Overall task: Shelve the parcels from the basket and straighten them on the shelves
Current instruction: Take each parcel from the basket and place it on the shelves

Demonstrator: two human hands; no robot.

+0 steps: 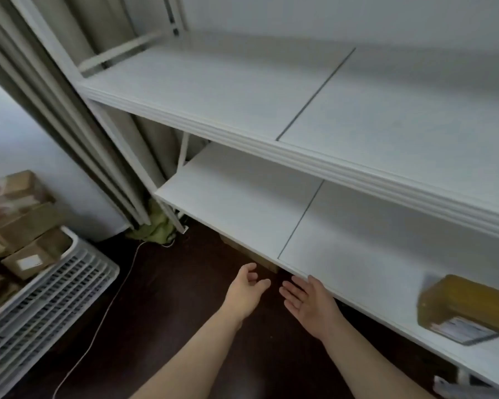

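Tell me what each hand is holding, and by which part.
Nothing. The left hand and the right hand are both open and empty near the lower shelf; the yellow parcel lies on it untouched.

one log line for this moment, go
left hand: open, empty | right hand: open, empty | yellow parcel: on lower shelf | basket: parcels inside

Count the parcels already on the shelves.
1. The parcel, wrapped in yellow tape, sits at the right end of the lower shelf. The upper shelf shows none. A brown box peeks out beneath the lower shelf, so more may be hidden there.
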